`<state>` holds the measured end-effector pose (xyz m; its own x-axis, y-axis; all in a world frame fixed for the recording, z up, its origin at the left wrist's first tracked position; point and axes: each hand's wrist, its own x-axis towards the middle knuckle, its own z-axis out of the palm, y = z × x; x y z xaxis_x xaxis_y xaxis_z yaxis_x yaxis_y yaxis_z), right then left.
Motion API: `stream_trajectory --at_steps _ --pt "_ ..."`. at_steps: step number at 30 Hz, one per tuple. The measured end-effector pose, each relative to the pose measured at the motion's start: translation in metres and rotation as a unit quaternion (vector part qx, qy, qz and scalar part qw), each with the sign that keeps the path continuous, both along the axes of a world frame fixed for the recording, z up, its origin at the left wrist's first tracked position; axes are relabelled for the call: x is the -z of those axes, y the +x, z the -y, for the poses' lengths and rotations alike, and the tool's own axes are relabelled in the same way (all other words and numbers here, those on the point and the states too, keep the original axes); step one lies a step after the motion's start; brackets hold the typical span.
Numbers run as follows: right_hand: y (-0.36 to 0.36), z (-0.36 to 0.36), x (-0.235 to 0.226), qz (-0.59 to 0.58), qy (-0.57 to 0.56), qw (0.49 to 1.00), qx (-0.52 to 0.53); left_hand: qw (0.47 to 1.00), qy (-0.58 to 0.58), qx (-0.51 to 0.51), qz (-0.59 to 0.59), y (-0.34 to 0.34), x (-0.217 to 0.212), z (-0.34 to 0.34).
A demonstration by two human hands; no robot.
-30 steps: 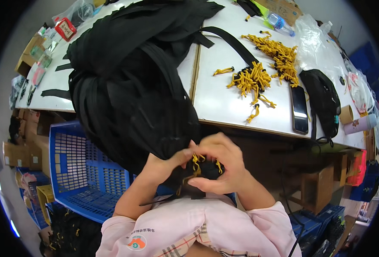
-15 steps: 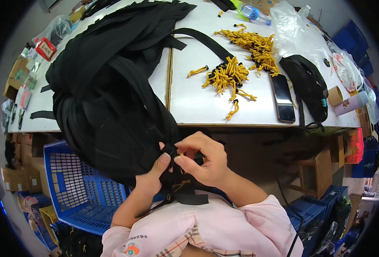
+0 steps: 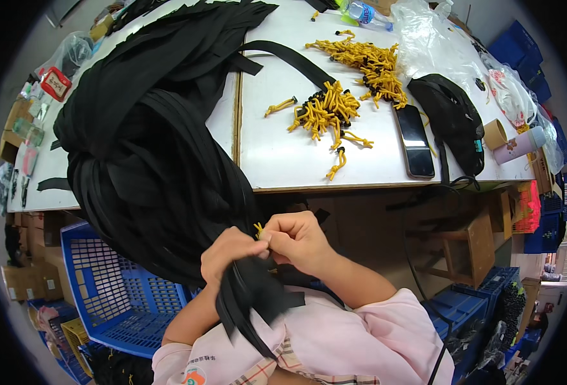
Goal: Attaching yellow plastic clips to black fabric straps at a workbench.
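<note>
Cord (image 3: 258,227), thin and yellow, sits pinched in right hand (image 3: 299,242); left hand (image 3: 226,254), at nine o'clock, grips flat black fabric straps (image 3: 247,290).

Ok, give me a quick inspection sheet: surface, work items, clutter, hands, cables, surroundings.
Surface: white table, a seam running front to back.
Work items: large pile of black straps, hanging over the front edge; yellow cord pieces heaped to its right, some lying apart.
Clutter: phone, black pouch, cardboard tube and clear plastic bag on the right.
Hands: left hand over straps, blurred, grip unclear; right hand pinched shut beside a yellow cord end.
Cables: thin black cord hangs on the right; its type is unclear.
Surroundings: blue crate lower left, wooden stool lower right.
</note>
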<state>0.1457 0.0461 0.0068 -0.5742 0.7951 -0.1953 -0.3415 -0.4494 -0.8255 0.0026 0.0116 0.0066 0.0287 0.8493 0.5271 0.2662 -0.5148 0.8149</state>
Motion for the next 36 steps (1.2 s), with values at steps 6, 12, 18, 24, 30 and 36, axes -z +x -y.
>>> stream_trajectory --at_steps 6,12,18,24,30,36 --pt "0.055 -0.087 0.006 0.540 0.387 0.679 0.312 0.924 -0.307 -0.032 0.227 -0.001 0.003 0.007" --pt "0.076 -0.113 -0.004 0.627 0.316 0.693 0.164 0.905 -0.355 0.024 0.234 -0.001 -0.006 0.002" --pt "0.084 -0.112 0.002 0.566 0.376 0.718 0.152 0.899 -0.362 0.041 0.243 -0.005 -0.006 0.003" --pt "0.083 -0.102 0.010 0.604 0.479 0.607 0.196 0.889 -0.372 0.032 0.264 -0.003 -0.005 0.004" --pt "0.059 -0.059 -0.014 0.343 0.307 0.852 0.250 0.905 -0.335 -0.021 0.261 0.005 -0.002 0.003" --pt "0.008 -0.004 -0.027 0.252 0.491 0.825 0.125 0.964 -0.205 -0.006 0.167 0.004 0.003 0.004"
